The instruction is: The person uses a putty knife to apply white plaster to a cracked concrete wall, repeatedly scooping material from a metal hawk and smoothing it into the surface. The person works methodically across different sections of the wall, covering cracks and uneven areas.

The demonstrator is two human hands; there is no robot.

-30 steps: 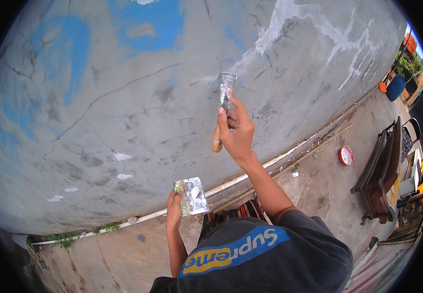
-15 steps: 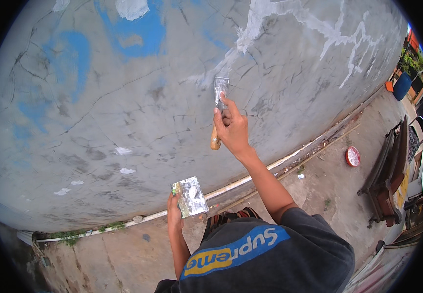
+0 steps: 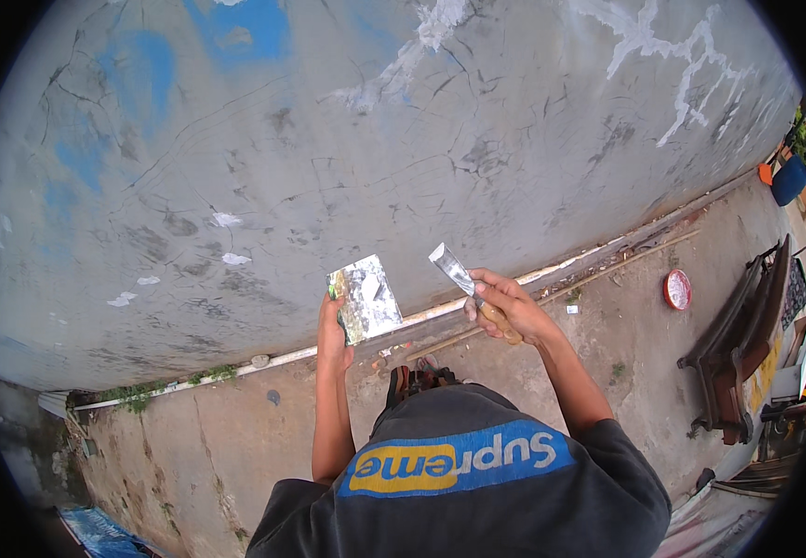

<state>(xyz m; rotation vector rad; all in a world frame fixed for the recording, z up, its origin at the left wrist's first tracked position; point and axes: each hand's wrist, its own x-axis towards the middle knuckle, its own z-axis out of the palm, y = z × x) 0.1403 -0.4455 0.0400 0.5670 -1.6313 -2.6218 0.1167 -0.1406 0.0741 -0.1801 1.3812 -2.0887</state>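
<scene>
My left hand (image 3: 332,333) grips the edge of a flat rectangular board (image 3: 367,299) smeared with white putty. To its right, my right hand (image 3: 507,309) is wrapped round the wooden handle of a putty knife (image 3: 455,268). The blade points up and to the left, a short gap from the board, with white putty at its tip. Both tools are held in front of a grey wall (image 3: 263,186) with dark cracks and blue paint patches. White putty streaks (image 3: 403,65) cover some cracks higher up, and small white dabs (image 3: 235,259) dot the lower left.
A white pipe (image 3: 282,359) runs along the wall's foot, with weeds (image 3: 133,397) beside it. On the concrete floor (image 3: 226,446) at the right stand a red-rimmed bowl (image 3: 676,290) and a dark wooden bench (image 3: 733,358). Farther off is a blue barrel (image 3: 789,180).
My right hand has drawn the putty knife off the wall, down and to the right, turning its blade leftward. My left hand has raised the board. The view has shifted somewhat.
</scene>
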